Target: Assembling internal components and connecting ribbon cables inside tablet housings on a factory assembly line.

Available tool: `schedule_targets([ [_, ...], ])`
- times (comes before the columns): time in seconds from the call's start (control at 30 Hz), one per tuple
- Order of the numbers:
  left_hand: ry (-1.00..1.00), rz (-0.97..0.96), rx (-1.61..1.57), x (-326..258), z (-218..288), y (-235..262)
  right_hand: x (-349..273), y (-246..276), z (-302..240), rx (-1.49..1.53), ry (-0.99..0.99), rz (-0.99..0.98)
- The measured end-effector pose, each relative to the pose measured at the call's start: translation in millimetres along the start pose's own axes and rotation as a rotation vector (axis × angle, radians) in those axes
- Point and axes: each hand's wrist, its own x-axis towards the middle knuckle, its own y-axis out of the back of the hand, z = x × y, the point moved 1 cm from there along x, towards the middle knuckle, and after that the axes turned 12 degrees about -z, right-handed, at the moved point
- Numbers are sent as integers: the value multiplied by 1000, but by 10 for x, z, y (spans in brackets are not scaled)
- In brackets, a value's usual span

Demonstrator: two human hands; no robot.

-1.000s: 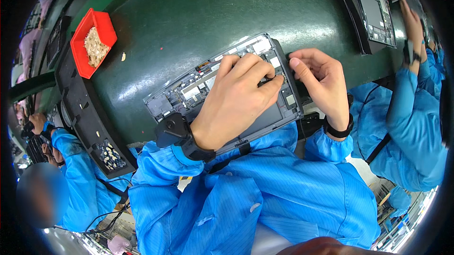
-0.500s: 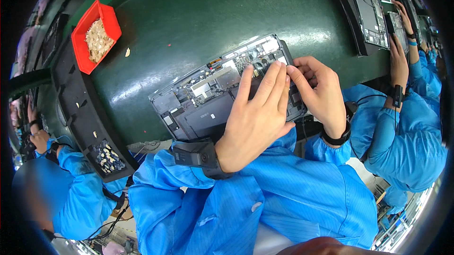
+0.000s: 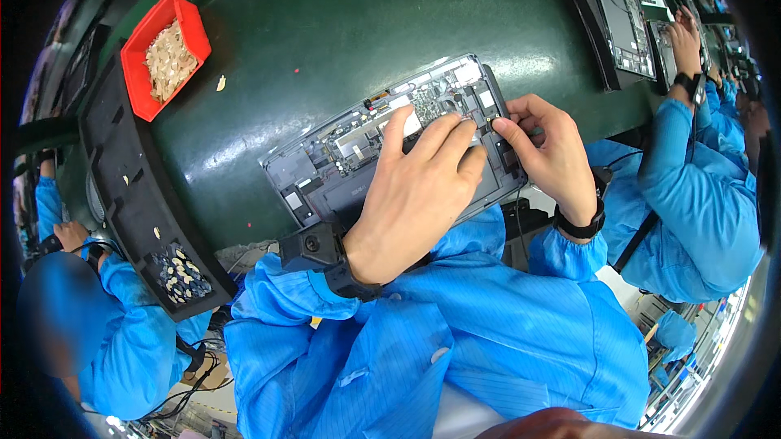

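Observation:
An opened laptop base [image 3: 358,187], its circuit board, battery and other inner parts bare, lies tilted on the green bench in front of me. My left hand [image 3: 419,183] rests palm down across its middle, fingers bent and somewhat apart, holding nothing. Beneath that hand part of the board and the battery are hidden. At the laptop's right edge is my right hand [image 3: 553,150], its fingers curled and its thumb tip touching the casing by the corner. Whether something small sits between that thumb and the fingers I cannot make out.
A red bin [image 3: 191,28] full of small pale pieces stands at the far left. Beside it runs a black tray [image 3: 122,146] with pale and dark bits in its near end. Another opened laptop [image 3: 614,12] sits on a black stand at right. Co-workers in blue sit on both sides.
My left hand has drawn back toward me and left, its fingers now more bent and away from the right thumb. The right hand stays by the laptop's right edge.

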Motion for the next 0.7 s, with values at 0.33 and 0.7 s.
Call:
schedule_targets([
  [0.33, 5, -110, 157, -140, 241, -109, 38, -34, 25, 50, -33, 29],
  [0.7, 46, -69, 98, -141, 37, -165, -98, -194, -107, -390, 18, 214],
])
